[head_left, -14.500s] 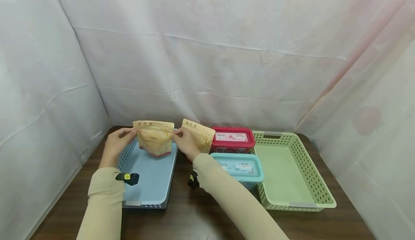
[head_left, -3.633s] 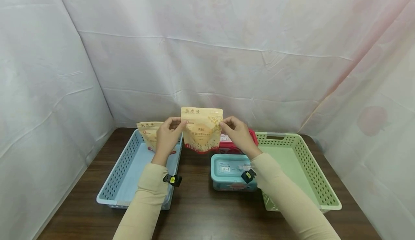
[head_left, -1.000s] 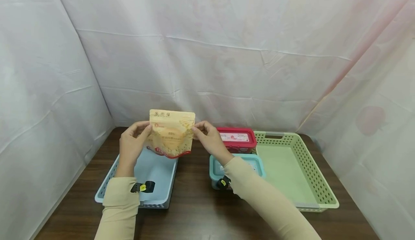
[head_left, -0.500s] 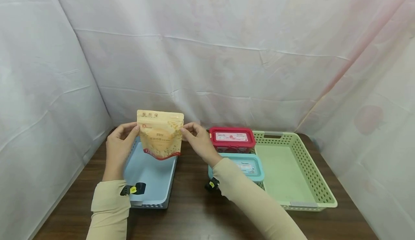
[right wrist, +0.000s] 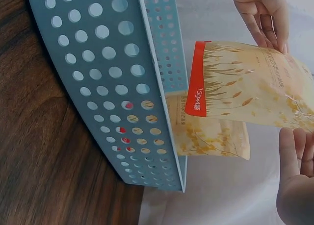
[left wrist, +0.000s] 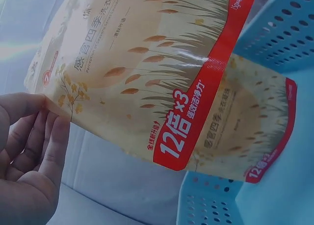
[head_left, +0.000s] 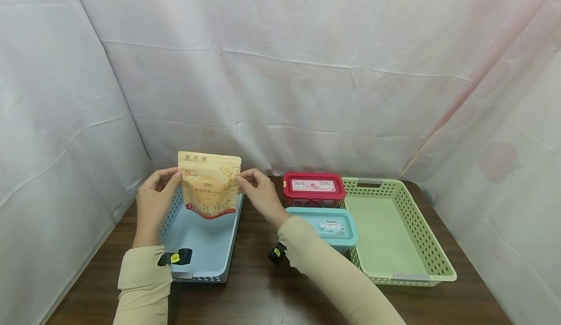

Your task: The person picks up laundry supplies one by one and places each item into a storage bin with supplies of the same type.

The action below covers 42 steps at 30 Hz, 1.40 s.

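Note:
Both hands hold a beige laundry-pod pouch with a red bottom band, upright above the back of the blue basket. My left hand pinches its left edge near the top. The opposite edge is pinched by my right hand. A second matching pouch stands inside the basket behind the held one in the left wrist view. In the right wrist view, this second pouch shows above the basket's perforated wall. The head view hides it behind the held pouch.
A red lidded box and a light-blue lidded box stand mid-table. Right of them is a green perforated basket. White cloth hangs round the back and sides of the dark wooden table.
An earlier pouch went from the hands into the blue basket. The second was lifted from beside the red box and carried left in both hands, lately lowering slightly over that basket.

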Available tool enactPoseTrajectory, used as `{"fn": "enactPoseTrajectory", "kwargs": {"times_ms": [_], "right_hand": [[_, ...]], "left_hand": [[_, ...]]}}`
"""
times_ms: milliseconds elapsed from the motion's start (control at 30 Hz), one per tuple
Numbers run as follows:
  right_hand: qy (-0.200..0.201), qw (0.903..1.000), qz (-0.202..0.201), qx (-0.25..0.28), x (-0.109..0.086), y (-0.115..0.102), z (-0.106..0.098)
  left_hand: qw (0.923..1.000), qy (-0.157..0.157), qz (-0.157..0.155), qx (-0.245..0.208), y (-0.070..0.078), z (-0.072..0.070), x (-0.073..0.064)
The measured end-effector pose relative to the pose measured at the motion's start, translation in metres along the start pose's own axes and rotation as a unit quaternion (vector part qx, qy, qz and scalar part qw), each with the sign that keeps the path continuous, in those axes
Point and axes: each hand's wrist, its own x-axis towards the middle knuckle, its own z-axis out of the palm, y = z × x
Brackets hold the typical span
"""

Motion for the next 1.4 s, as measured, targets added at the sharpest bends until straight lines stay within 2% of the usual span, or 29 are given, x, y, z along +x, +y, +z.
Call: {"fn": "enactPoseTrajectory", "kwargs": {"times_ms": [233, 367, 667, 933, 1400], "right_hand": [[-0.022, 0.9995, 0.022, 0.001, 0.005, 0.006, 0.007], [-0.024, 0.9988, 0.036, -0.022, 0.008, 0.010, 0.010], [-0.024, 0.9954, 0.048, -0.080, 0.011, 0.018, 0.013], [-0.022, 0.9919, 0.046, -0.117, 0.014, 0.026, 0.020], [-0.032, 0.9902, 0.052, -0.125, 0.013, 0.029, 0.025]], "left_hand": [[0.9984, -0.024, -0.013, 0.050, -0.011, -0.004, 0.008], [0.9959, -0.046, -0.019, 0.076, -0.019, -0.006, 0.012], [0.9920, -0.063, -0.018, 0.108, -0.028, -0.009, 0.017], [0.9874, -0.063, -0.023, 0.143, -0.034, -0.009, 0.018], [0.9835, -0.057, -0.042, 0.166, -0.045, -0.005, 0.023]]}}
